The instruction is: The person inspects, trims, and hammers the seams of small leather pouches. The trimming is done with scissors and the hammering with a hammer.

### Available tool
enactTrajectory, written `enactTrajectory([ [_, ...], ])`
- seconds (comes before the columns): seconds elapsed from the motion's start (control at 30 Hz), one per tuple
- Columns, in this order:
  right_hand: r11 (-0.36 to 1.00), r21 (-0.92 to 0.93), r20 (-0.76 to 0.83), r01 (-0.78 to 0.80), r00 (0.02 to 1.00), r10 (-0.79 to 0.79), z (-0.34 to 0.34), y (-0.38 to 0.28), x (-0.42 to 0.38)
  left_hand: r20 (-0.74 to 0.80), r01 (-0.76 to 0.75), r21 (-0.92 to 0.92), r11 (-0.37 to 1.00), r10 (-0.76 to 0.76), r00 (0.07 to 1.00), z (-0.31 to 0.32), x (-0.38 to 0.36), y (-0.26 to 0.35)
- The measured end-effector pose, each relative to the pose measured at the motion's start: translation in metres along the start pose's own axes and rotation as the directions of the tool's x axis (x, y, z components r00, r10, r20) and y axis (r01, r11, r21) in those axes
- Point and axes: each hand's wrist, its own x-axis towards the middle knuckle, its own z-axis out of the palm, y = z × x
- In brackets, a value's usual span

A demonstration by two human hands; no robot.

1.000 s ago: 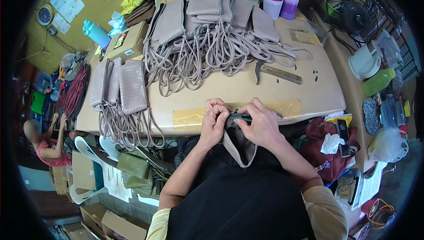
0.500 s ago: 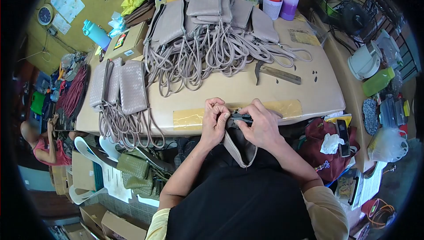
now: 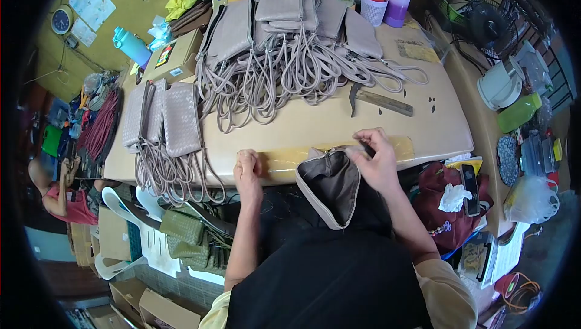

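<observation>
Pouch [image 3: 330,188] gapes at the near edge of the worktop [image 3: 290,129]. Watching remotely, I see the left hand [image 3: 248,173] farther left along that edge, fingers clenched; whether they hold anything, I cannot tell. Farther right along it, the right hand [image 3: 378,162] has its fingers around a dark object [image 3: 365,147], mostly hidden. I'd brace the pouch's corner taut and keep its mouth spread for a clear view.

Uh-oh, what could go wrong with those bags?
The open pouch reaches past the edge of the table, and the left hand is away from it, so it might slip off. The looped straps hanging over the edge at the left could snag and drag their woven pouches down.
</observation>
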Motion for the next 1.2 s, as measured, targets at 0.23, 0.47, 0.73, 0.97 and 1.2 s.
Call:
enactTrajectory([
  [0.23,0.988,0.117,0.251,-0.098,0.966,0.066,-0.007,-0.023,0.016,0.260,-0.251,0.573,0.780,0.117,0.958,-0.002,-0.030,0.031],
  [0.47,0.980,-0.054,0.476,0.191,0.868,-0.143,0.022,-0.050,0.011,0.451,-0.036,0.523,0.852,-0.240,0.860,0.049,-0.030,0.069],
  [0.73,0.977,-0.049,0.357,0.209,0.917,-0.179,0.042,-0.032,0.019,0.664,0.242,0.126,0.962,-0.263,0.700,0.032,-0.017,0.059],
  [0.97,0.998,0.067,0.301,-0.003,0.954,-0.018,0.041,-0.031,0.031,0.508,0.008,0.141,0.990,-0.079,0.858,0.063,-0.026,0.051],
  [1.2,0.996,0.094,0.342,-0.004,0.939,-0.029,0.041,-0.040,0.021,0.378,-0.409,0.430,0.805,0.251,0.891,0.073,-0.019,0.027],
])
